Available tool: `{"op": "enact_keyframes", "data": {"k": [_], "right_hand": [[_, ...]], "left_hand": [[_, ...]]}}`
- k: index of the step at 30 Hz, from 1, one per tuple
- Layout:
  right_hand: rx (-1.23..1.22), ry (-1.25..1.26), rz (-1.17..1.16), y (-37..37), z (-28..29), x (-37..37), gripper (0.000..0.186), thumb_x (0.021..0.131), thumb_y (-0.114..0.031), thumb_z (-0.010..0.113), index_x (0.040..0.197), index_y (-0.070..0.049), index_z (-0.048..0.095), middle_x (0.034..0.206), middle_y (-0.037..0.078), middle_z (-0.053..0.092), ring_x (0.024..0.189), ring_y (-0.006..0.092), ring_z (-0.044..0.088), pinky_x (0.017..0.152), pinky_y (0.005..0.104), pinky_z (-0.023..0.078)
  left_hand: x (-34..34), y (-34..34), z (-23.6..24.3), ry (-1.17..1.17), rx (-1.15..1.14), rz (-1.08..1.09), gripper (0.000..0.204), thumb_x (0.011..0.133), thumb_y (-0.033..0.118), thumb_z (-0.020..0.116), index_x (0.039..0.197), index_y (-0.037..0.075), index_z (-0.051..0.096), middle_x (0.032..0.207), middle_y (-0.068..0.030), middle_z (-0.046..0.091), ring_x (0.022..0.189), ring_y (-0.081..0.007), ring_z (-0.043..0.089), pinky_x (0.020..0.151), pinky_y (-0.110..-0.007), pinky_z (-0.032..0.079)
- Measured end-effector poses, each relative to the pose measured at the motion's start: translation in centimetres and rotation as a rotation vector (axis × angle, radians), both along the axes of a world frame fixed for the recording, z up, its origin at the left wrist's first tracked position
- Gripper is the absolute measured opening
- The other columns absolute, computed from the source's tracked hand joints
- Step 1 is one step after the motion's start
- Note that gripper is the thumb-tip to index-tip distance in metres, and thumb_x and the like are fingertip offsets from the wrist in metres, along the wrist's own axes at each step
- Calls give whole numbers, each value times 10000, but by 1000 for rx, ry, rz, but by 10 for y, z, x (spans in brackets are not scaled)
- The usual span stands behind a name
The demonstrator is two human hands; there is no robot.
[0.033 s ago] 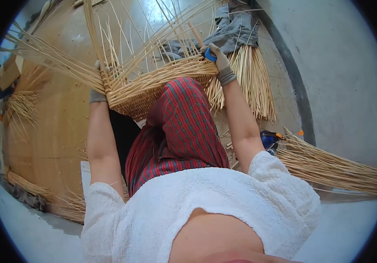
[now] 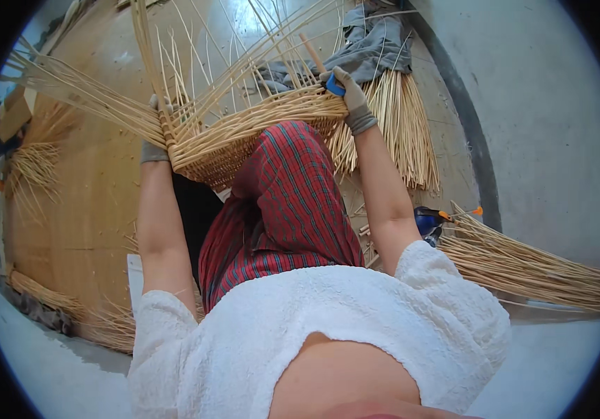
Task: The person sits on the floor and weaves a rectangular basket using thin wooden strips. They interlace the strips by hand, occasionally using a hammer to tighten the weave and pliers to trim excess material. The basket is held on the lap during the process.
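Observation:
A partly woven wicker basket (image 2: 258,133) leans against my knee in red striped trousers, with long unwoven rods (image 2: 94,98) rising from its rim and fanning left. My left hand (image 2: 153,149), in a grey-beige glove, grips the basket's left corner; rods hide most of its fingers. At the right end of the rim, my right hand (image 2: 349,94), also gloved, is closed around a blue-handled tool (image 2: 335,85) whose kind I cannot make out. A thick wooden stick (image 2: 312,53) stands up beside that hand.
Beyond my right hand lies a bundle of pale rods (image 2: 397,133) under a grey cloth (image 2: 373,52). Another rod bundle (image 2: 523,262) lies at right, near a blue-and-orange tool (image 2: 429,220). More rods (image 2: 38,164) and a cardboard box (image 2: 17,115) are at far left.

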State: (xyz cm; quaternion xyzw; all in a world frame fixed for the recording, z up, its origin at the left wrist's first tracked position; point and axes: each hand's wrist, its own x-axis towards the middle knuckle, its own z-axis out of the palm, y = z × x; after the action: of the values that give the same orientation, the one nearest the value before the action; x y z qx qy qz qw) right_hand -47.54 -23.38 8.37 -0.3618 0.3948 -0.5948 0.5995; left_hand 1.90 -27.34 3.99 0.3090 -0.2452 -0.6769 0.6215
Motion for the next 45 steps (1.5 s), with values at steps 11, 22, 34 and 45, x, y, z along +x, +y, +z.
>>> {"op": "enact_keyframes", "data": {"k": [11,22,34,45], "right_hand": [[-84,58,-12,14,-15,3,389,1039,-360,557,964,-19,728,830,4,668,784,121,602,808,272,485],[-433,189,46,15,91,16,349,1022,-306,562,974,1,721,937,46,710,868,127,645,839,274,507],[-232,72,-108,103,-47,55,400,976,-354,628,1017,33,723,974,86,736,907,156,680,876,303,529],[-311,489,-134,134,-41,61,310,931,-278,720,1059,3,701,1147,110,713,988,185,692,909,304,511]], "left_hand": [[-31,44,33,233,-63,-235,255,1016,363,621,1027,109,643,767,-7,652,672,-182,680,569,-369,608],[16,6,138,98,-499,-241,337,1053,323,560,1148,19,668,967,-101,728,937,-230,714,877,-405,620],[18,134,69,40,-157,-25,380,1032,298,609,1262,-3,631,1126,-162,691,1071,-225,678,990,-430,595],[41,176,-3,-268,-139,238,464,1036,358,571,1413,88,551,1297,-152,664,1191,-298,645,1009,-443,570]]}}
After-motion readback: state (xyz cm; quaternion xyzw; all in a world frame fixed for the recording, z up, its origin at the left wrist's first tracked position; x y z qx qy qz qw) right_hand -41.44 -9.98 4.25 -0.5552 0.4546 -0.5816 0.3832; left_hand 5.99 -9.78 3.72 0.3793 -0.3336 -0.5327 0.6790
